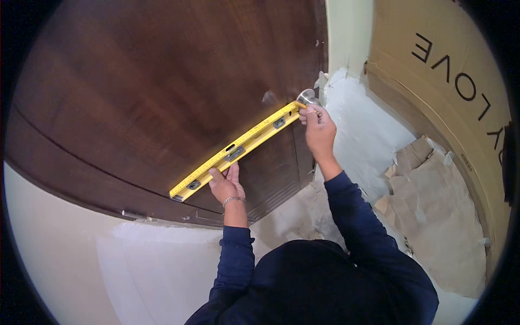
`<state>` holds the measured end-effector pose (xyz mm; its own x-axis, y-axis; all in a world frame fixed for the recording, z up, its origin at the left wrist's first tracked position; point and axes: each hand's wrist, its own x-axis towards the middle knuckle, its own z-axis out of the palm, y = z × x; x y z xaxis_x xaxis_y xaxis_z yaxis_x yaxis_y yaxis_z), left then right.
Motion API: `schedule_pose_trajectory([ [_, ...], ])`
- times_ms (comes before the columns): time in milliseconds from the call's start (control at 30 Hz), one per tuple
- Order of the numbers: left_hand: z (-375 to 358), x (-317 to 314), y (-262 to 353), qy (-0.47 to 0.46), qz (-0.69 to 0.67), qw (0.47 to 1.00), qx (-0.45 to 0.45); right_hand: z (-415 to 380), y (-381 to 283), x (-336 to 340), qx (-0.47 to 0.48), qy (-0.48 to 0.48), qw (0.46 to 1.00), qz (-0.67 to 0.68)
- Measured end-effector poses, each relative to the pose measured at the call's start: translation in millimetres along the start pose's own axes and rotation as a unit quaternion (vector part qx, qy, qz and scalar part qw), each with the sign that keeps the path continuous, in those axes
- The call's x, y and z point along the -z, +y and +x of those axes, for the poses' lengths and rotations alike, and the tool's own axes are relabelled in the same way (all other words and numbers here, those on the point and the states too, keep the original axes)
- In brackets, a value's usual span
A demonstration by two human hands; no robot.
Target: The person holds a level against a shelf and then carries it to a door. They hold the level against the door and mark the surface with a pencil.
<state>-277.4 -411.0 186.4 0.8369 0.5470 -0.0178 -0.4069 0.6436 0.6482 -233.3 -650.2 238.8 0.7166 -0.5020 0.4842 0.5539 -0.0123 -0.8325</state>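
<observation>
The yellow spirit level [238, 149] lies flat against the dark wooden door [162, 81], slanting from its lower part up to the round metal knob [307, 96]. The left hand [226, 184] presses the level's lower stretch, fingers spread flat over it rather than wrapped. The right hand [319, 130] pinches the upper end, just beside the knob. Right of the door, torn cardboard pieces [428, 179] lie on the pale floor [368, 135].
</observation>
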Motion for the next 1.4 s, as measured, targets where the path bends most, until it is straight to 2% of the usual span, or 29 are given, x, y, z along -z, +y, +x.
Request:
schedule_pose_trajectory([
  [33,0.0,-0.1,1.1,0.006,-0.002,1.000,-0.006,1.3,-4.3,-0.6,-0.063,-0.052,0.995,0.064],
  [67,-0.4,0.7,2.8,0.004,0.000,1.000,0.003,-2.4,-3.1,-7.3,-0.066,-0.060,0.994,0.066],
  [167,-1.6,0.0,3.1,0.016,0.002,1.000,0.009,-22.7,-10.1,-30.1,-0.103,-0.185,0.976,0.045],
  [233,-2.8,0.0,4.5,0.013,0.007,1.000,0.015,-35.3,-18.9,-43.0,-0.079,-0.220,0.972,0.009],
  [300,-2.2,2.8,4.8,0.008,-0.002,1.000,0.016,-20.9,-7.4,-34.3,-0.059,-0.187,0.980,-0.022],
  [367,-2.1,2.0,6.2,-0.001,-0.010,1.000,0.020,2.9,6.5,-12.8,-0.074,-0.124,0.989,0.037],
  [467,-3.0,-7.2,7.3,0.008,-0.011,1.000,0.020,8.1,-3.6,-13.2,-0.065,-0.111,0.992,0.007],
  [600,-2.0,-4.9,4.2,0.004,-0.007,1.000,0.015,-54.2,-7.3,-61.0,-0.002,-0.198,0.980,-0.027],
  [700,-1.6,-4.9,3.5,-0.016,-0.010,1.000,0.009,-58.2,-34.5,-66.4,0.046,-0.250,0.966,-0.057],
  [800,-4.0,-8.1,7.4,0.012,-0.011,1.000,0.013,-22.8,-16.7,-36.2,0.053,-0.161,0.971,-0.167],
  [833,-3.3,-7.9,7.9,0.007,-0.016,1.000,0.015,-6.5,-3.5,-21.3,0.031,-0.125,0.987,-0.096],
  [933,-4.2,-2.1,7.2,0.001,-0.024,1.000,0.017,28.9,-8.5,14.3,0.016,-0.055,0.992,-0.111],
  [1000,-4.0,-5.7,7.3,-0.012,-0.028,0.999,0.015,29.3,-17.5,18.2,0.009,-0.017,0.994,-0.107],
  [1067,-7.9,-8.0,9.2,0.017,-0.014,1.000,0.009,23.4,-23.0,16.6,0.013,0.039,0.993,-0.107],
  [1233,-1.2,-8.3,5.9,-0.005,-0.019,1.000,0.010,13.2,-14.0,-1.9,0.054,0.045,0.987,-0.142],
  [1300,-1.7,-8.9,6.4,-0.007,-0.019,1.000,0.011,3.4,-14.2,-10.6,0.118,0.033,0.966,-0.228],
  [1400,-3.0,-10.0,7.2,0.000,-0.016,1.000,0.012,-8.3,-10.1,-19.0,0.159,0.015,0.968,-0.194],
])
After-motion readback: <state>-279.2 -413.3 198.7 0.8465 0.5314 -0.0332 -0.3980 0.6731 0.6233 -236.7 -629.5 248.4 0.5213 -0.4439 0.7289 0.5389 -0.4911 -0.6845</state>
